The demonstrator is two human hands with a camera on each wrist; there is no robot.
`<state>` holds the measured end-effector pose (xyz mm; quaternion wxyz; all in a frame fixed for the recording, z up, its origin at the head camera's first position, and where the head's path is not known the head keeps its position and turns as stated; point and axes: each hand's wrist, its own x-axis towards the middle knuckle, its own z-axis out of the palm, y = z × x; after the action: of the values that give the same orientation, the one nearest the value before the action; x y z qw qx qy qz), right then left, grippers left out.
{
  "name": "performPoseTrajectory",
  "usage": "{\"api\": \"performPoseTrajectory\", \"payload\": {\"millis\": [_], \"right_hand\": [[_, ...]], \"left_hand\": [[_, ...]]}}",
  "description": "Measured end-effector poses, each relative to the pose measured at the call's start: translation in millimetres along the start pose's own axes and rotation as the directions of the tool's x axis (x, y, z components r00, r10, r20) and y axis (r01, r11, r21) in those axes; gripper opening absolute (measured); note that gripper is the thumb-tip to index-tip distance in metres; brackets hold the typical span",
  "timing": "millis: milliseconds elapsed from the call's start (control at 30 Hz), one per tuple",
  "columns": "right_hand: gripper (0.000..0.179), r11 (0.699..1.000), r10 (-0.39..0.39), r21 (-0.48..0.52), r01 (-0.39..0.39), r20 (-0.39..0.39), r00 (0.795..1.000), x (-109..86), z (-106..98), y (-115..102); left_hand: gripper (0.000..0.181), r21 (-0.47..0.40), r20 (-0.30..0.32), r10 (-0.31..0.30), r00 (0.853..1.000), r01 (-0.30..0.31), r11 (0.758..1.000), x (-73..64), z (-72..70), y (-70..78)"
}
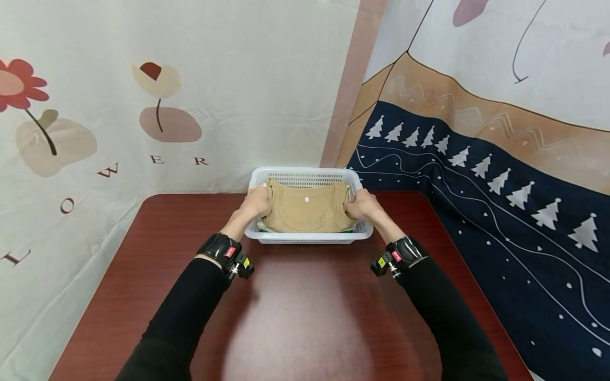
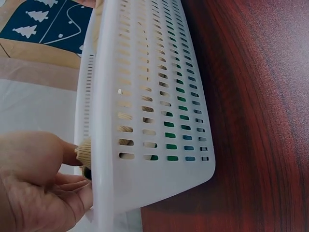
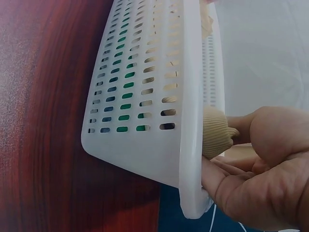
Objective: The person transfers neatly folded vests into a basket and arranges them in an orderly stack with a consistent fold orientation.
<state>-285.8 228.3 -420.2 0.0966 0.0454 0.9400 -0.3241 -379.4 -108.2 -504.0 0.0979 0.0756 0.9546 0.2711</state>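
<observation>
A white slotted plastic basket (image 1: 310,238) stands at the far middle of a dark red table (image 1: 295,317). A folded tan garment (image 1: 307,209) lies on top inside it. My left hand (image 1: 257,203) pinches the garment's left edge at the basket's left rim. My right hand (image 1: 362,205) pinches its right edge at the right rim. The left wrist view shows the basket's wall (image 2: 154,106) and my left hand (image 2: 43,183) curled round a tan fold (image 2: 84,152). In the right wrist view my right hand (image 3: 256,164) grips a tan fold (image 3: 215,133) beside the basket (image 3: 145,96). Green and blue cloth shows through the lower slots.
Printed fabric hangs behind the table: a flower pattern (image 1: 95,106) on the left and a navy band with white trees (image 1: 476,169) on the right. The table's near half (image 1: 295,328) lies between my black sleeves.
</observation>
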Motion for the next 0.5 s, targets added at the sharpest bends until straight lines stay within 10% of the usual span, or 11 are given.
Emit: {"api": "performPoseTrajectory", "payload": {"millis": [100, 233, 500], "right_hand": [[0.04, 1.0, -0.001, 0.008, 0.001, 0.002, 1.0, 0.6, 0.3, 0.5], [0.04, 0.999, 0.003, 0.034, -0.003, 0.005, 1.0, 1.5, 2.1, 0.8], [0.053, 0.997, 0.018, 0.069, -0.019, 0.022, 1.0, -3.8, 0.4, -1.7]], "left_hand": [[0.035, -0.013, 0.022, 0.036, 0.999, -0.035, 0.999, 11.2, 6.0, -11.7], [0.044, -0.042, 0.059, 0.012, 0.998, -0.01, 0.999, -10.1, -6.5, 3.2], [0.094, -0.13, 0.187, -0.035, 0.982, 0.06, 0.99, -80.2, -50.3, 55.5]]}}
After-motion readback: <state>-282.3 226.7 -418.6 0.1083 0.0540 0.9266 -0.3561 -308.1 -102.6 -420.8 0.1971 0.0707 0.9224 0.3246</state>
